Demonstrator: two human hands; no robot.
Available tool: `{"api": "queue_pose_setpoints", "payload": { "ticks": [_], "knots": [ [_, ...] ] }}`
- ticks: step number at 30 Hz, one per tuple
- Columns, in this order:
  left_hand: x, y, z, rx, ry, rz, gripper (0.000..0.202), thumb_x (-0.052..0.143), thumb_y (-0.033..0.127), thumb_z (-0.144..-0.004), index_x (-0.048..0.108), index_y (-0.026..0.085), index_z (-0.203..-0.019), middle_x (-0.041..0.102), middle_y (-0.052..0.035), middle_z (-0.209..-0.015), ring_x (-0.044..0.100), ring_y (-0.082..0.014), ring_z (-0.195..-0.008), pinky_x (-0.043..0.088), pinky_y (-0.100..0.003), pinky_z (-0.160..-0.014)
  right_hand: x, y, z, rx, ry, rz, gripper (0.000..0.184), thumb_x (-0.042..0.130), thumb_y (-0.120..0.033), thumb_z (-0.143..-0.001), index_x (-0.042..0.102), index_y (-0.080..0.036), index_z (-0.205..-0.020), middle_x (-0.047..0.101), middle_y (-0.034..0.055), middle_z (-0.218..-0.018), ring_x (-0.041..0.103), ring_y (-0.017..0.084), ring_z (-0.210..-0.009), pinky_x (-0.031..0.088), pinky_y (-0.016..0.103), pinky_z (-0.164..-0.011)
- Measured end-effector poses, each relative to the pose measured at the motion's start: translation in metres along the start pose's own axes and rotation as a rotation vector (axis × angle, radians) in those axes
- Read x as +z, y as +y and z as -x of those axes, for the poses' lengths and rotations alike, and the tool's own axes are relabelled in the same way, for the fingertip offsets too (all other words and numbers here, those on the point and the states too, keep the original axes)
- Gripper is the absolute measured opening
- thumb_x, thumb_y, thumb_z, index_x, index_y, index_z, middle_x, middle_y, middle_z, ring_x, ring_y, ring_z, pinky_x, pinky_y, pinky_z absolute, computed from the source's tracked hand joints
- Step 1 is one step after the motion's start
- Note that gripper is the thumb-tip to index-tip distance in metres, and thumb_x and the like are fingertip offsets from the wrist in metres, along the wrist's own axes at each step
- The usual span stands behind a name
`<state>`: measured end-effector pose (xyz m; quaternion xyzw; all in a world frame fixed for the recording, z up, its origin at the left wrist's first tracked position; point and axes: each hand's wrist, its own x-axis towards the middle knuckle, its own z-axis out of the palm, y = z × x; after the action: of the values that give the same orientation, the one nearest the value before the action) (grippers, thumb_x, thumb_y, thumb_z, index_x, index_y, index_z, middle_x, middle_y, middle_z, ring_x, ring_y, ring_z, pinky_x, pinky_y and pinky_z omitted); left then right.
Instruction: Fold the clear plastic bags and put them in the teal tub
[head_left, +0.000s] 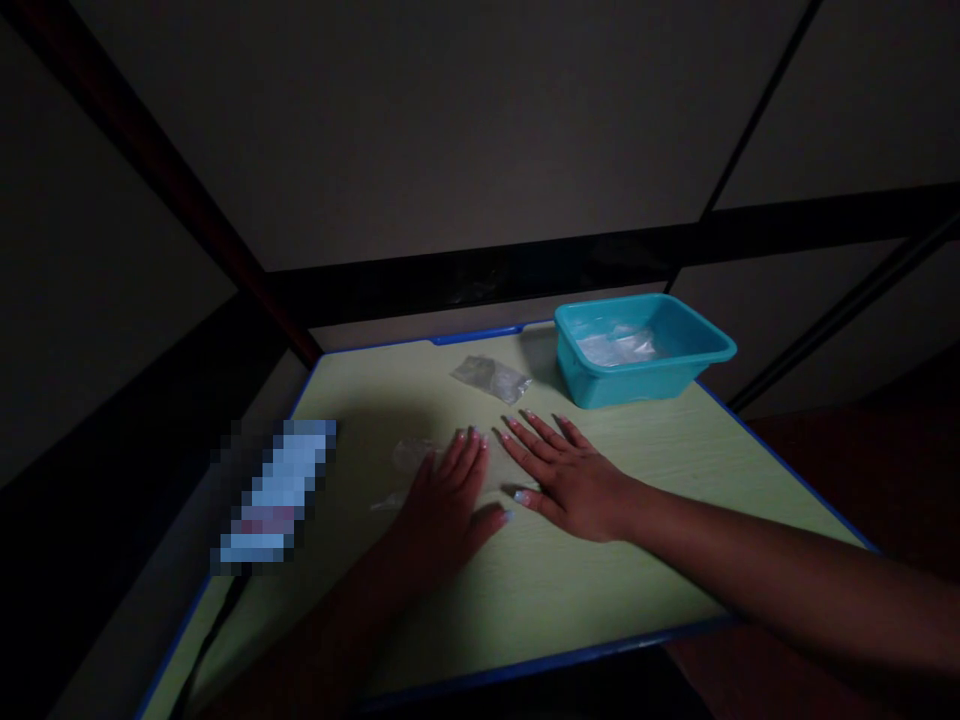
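Here, left hand point(448, 498) flattened over clear bag point(412, 457), long axis unclear, right hand point(579, 484) splayed

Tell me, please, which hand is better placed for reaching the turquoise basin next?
The right hand, probably: it is nearer the turquoise basin, palm down, gripping nothing visible. The left hand is farther away, at the clear plastic.

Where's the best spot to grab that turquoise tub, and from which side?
Probably hold the turquoise tub by its rim's short ends, left hand coming from the left, right hand from the right. The rim flares beyond the sloping walls, giving something to hook under; the tub stands upright with clear plastic inside, so lifting level seems wise.
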<state>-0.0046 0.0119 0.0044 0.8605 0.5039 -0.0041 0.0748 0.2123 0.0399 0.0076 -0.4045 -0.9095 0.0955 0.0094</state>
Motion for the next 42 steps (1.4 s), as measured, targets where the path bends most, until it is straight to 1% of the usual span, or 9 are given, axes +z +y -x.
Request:
{"api": "queue_pose_setpoints", "payload": {
  "ticks": [8, 12, 15, 17, 26, 32, 35, 38, 42],
  "knots": [
    [-0.007, -0.025, 0.01, -0.438, 0.105, -0.187, 0.075, 0.035, 0.052, -0.09, 0.03, -0.002, -0.143, 0.026, -0.0291, -0.15, 0.024, -0.0392, -0.14, 0.027, -0.065, -0.105, -0.002, -0.002, -0.001, 0.015, 0.002, -0.038, 0.07, 0.032, -0.056, -0.094, 0.014, -0.021, -0.152, 0.012, 0.01, -0.156, 0.006, 0.035, -0.144, 0.011, 0.063, -0.111],
    [-0.008, -0.005, 0.0, -0.168, 0.268, -0.189, 0.071, 0.039, 0.051, -0.09, 0.031, 0.008, -0.145, 0.021, -0.0231, -0.153, 0.021, -0.0358, -0.142, 0.027, -0.061, -0.106, -0.002, -0.001, -0.001, 0.006, -0.006, -0.04, 0.071, 0.033, -0.057, -0.094, 0.017, -0.019, -0.151, 0.012, 0.0115, -0.156, 0.006, 0.034, -0.144, 0.014, 0.062, -0.111],
    [-0.007, 0.013, -0.01, 0.109, 0.209, -0.099, 0.072, 0.039, 0.056, -0.09, 0.029, 0.012, -0.146, 0.023, -0.0171, -0.154, 0.022, -0.031, -0.143, 0.025, -0.056, -0.111, -0.003, -0.002, -0.001, 0.004, -0.008, -0.031, 0.072, 0.034, -0.058, -0.093, 0.019, -0.016, -0.151, 0.012, 0.0125, -0.156, 0.005, 0.033, -0.144, 0.013, 0.06, -0.112],
    [-0.006, 0.018, -0.014, 0.131, 0.147, -0.048, 0.073, 0.035, 0.056, -0.091, 0.028, 0.01, -0.146, 0.024, -0.0166, -0.154, 0.023, -0.0294, -0.142, 0.024, -0.055, -0.112, -0.003, -0.002, -0.001, 0.006, -0.01, -0.026, 0.072, 0.034, -0.057, -0.093, 0.019, -0.016, -0.151, 0.011, 0.0121, -0.156, 0.004, 0.033, -0.144, 0.012, 0.06, -0.113],
    [0.001, -0.007, -0.002, -0.212, 0.073, -0.058, 0.064, 0.033, 0.046, -0.094, 0.029, 0.009, -0.146, 0.023, -0.0171, -0.154, 0.019, -0.0365, -0.142, 0.028, -0.058, -0.108, -0.007, -0.003, -0.001, 0.033, -0.05, -0.033, 0.072, 0.03, -0.059, -0.094, 0.012, -0.021, -0.152, 0.005, 0.008, -0.157, 0.002, 0.033, -0.144, 0.009, 0.061, -0.112],
    [-0.007, -0.029, 0.002, -0.546, 0.104, -0.119, 0.074, 0.033, 0.052, -0.093, 0.027, 0.001, -0.145, 0.021, -0.0292, -0.152, 0.017, -0.0437, -0.141, 0.028, -0.064, -0.104, -0.009, -0.004, -0.002, 0.041, -0.085, -0.037, 0.072, 0.03, -0.058, -0.094, 0.01, -0.021, -0.152, 0.004, 0.0078, -0.157, 0.0, 0.033, -0.144, 0.008, 0.061, -0.112],
    [-0.007, -0.015, -0.005, -0.374, 0.239, -0.14, 0.072, 0.037, 0.05, -0.093, 0.026, 0.003, -0.146, 0.014, -0.0279, -0.154, 0.012, -0.0391, -0.143, 0.026, -0.061, -0.107, -0.008, -0.003, -0.001, 0.042, -0.089, -0.041, 0.072, 0.03, -0.058, -0.094, 0.01, -0.02, -0.152, 0.003, 0.0076, -0.157, 0.0, 0.033, -0.144, 0.008, 0.061, -0.112],
    [-0.004, 0.006, -0.011, -0.033, 0.195, -0.078, 0.069, 0.036, 0.051, -0.093, 0.025, 0.011, -0.147, 0.018, -0.0188, -0.156, 0.015, -0.0317, -0.144, 0.026, -0.056, -0.11, -0.007, -0.002, -0.001, 0.039, -0.085, -0.034, 0.072, 0.032, -0.057, -0.094, 0.012, -0.02, -0.152, 0.002, 0.0069, -0.157, 0.0, 0.033, -0.144, 0.007, 0.061, -0.112],
    [0.001, 0.008, -0.009, -0.035, 0.065, -0.036, 0.07, 0.034, 0.052, -0.093, 0.025, 0.009, -0.147, 0.022, -0.0167, -0.154, 0.021, -0.0294, -0.143, 0.027, -0.055, -0.11, -0.007, -0.003, -0.001, 0.046, -0.071, -0.035, 0.071, 0.033, -0.056, -0.094, 0.012, -0.021, -0.152, 0.003, 0.0067, -0.157, 0.001, 0.032, -0.144, 0.007, 0.061, -0.112]
  ]
}}
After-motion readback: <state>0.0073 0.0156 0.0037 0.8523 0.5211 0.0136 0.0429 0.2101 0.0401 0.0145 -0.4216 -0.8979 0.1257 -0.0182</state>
